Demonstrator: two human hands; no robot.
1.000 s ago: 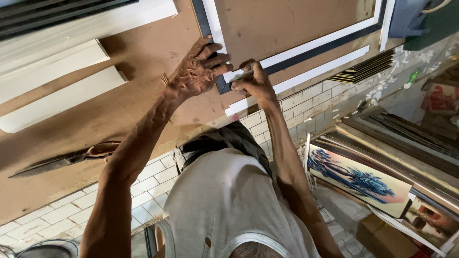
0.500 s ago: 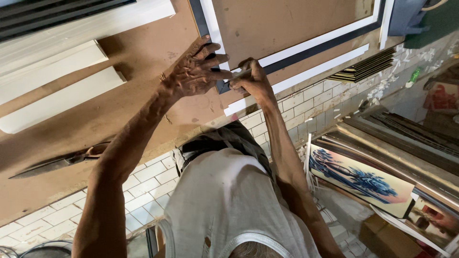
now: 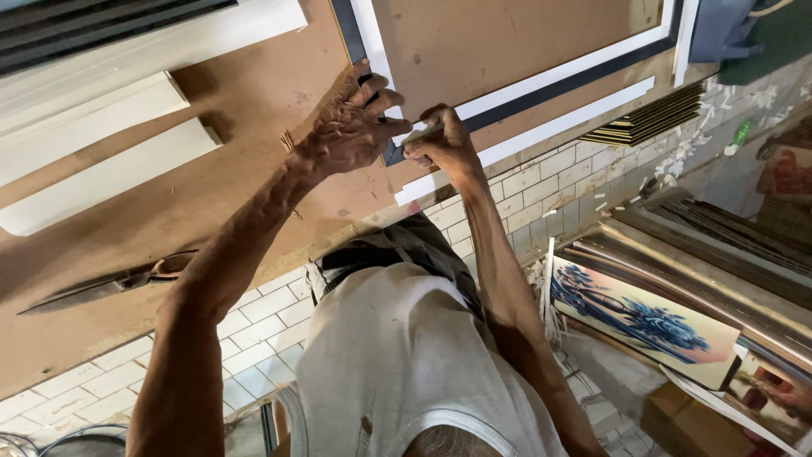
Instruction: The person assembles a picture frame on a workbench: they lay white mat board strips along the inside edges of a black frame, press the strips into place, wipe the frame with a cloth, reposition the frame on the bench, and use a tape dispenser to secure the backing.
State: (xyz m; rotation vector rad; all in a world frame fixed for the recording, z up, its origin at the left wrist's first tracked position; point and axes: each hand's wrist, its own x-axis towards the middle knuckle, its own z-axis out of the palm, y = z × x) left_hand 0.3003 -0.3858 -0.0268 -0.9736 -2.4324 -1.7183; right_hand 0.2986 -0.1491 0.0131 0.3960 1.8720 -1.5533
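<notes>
Your left hand [image 3: 351, 127] lies flat with fingers spread on the corner of the picture frame [image 3: 516, 85], pressing it onto the brown table [image 3: 211, 195]. Your right hand [image 3: 440, 145] pinches the same corner, right beside your left grip. Big scissors [image 3: 110, 283] lie well away from both hands.

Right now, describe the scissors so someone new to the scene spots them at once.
Start at the brown worktable that fills the upper left. Follow its tiled-floor edge away from the hands and the picture frame, toward the left. The scissors lie there alone: long dark metal blades, closed, the only tool on that stretch.
</notes>
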